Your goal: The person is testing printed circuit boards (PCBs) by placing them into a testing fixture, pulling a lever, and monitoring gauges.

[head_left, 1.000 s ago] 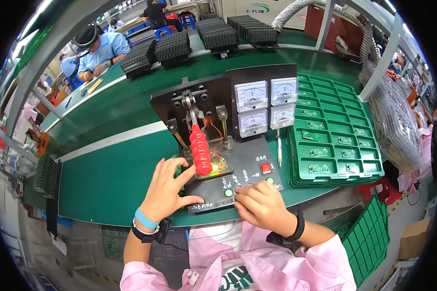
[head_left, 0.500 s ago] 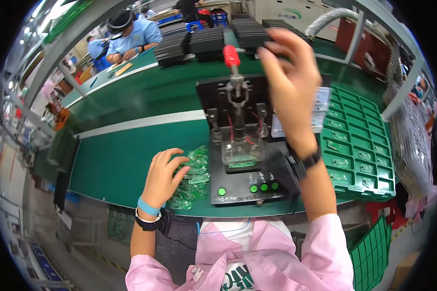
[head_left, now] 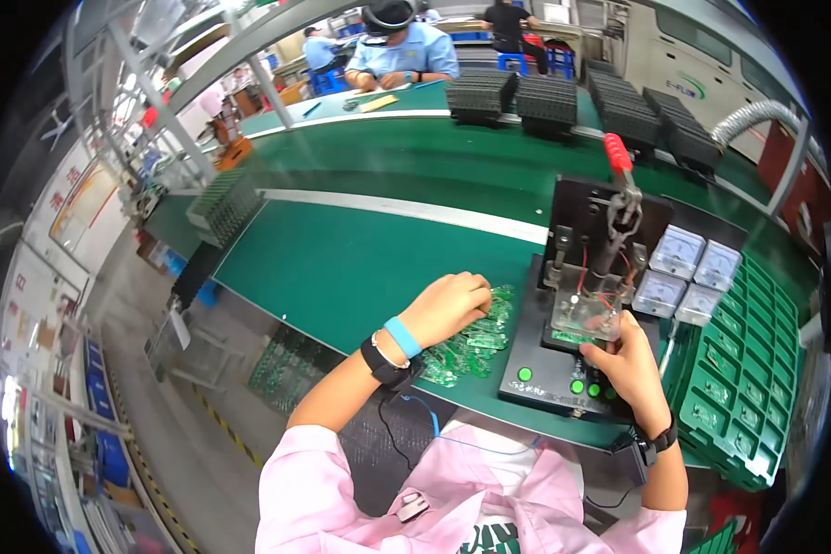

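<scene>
My right hand (head_left: 632, 365) is at the black test fixture (head_left: 524, 346), its thumb and fingers closing at the edge of a small green circuit board (head_left: 568, 338) under the clear pressure plate (head_left: 577, 309). The fixture's red-handled toggle clamp (head_left: 618, 154) stands upright above the plate. My left hand (head_left: 448, 309) rests over a heap of green circuit boards (head_left: 475, 349) left of the fixture. Its fingers are curled into the heap, and their tips are hidden, so what they hold cannot be made out.
Analogue meters (head_left: 681, 254) stand right of the clamp. Farther right lies a green compartment tray (head_left: 739, 369) with boards. Black racks (head_left: 480, 98) line the far side of the green bench (head_left: 342, 268). Across it, a person in blue (head_left: 425, 55) is seated.
My right hand has come down from beside the raised red handle to the board in the fixture. The left hand's fingers have curled onto the heap. The view has swung left.
</scene>
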### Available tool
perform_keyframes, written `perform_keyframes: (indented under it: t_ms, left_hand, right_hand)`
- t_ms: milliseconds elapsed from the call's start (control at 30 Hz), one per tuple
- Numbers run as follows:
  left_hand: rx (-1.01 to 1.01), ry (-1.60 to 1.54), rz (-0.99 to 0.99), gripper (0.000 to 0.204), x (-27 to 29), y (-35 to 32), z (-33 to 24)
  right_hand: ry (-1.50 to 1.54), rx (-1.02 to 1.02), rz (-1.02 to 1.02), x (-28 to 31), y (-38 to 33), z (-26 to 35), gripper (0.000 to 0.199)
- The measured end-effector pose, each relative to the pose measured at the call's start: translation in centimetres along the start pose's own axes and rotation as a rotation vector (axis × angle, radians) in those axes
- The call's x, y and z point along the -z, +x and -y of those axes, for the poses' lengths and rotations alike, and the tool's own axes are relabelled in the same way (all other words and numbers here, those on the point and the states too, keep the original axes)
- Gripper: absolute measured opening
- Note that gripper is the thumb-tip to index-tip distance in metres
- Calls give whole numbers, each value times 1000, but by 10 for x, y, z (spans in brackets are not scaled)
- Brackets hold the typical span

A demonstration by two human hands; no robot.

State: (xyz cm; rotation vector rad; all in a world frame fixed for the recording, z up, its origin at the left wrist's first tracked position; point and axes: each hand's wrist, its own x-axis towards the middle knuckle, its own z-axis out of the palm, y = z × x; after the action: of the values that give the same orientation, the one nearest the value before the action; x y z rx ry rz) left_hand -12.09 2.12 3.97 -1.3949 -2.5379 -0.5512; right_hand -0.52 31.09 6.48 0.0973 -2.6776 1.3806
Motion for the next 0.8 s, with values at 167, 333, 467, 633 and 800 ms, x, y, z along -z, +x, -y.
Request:
perform_keyframes:
  t_ms: [167,333,467,633,800]
  left_hand:
    - [165,-175,-13,24,17,-13,-11]
    - [135,-308,-207,27,31,-6,-52]
    - [-20,-405,-165,35,16,0,-87]
    - [-143,-178,-172,29,-3,9,-98]
    - [-207,-25,-242,33,-29,26,-102]
  right_hand:
    - [81,-93,-3,-7,8,-5,28]
    - [144,-105,-34,14,-6,-18,23]
    - [301,-221,-197,70,-42,-20,20]
    - [169,-180,-527,185,-67,-99,13]
    - [88,-377,-748,258,-110,-173,15]
